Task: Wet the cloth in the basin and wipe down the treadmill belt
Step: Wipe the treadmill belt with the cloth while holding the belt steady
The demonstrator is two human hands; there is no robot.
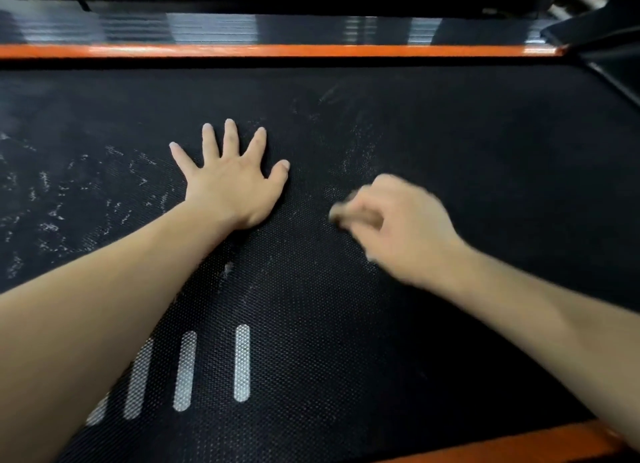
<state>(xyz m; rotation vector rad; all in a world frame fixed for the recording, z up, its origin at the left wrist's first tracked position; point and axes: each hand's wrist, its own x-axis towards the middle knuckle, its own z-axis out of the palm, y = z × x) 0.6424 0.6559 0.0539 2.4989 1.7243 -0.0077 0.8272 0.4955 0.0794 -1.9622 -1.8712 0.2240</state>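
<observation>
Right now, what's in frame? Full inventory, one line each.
treadmill belt: one, black, textured, fills most of the view
white residue: scattered flecks, whitish, mostly on the belt's left part
stripe markings: at least three, pale grey, near belt area
far side rail: one, orange, across the top
near side rail: one, orange, bottom right corner
cloth and basin: not visible
left hand: flat on the belt, fingers spread
right hand: blurred, curled over the belt; contents unclear

Left hand (232, 185) pressed flat, fingers spread, on the dusty black belt (450, 157); right hand (398, 227) curled, blurred
</observation>
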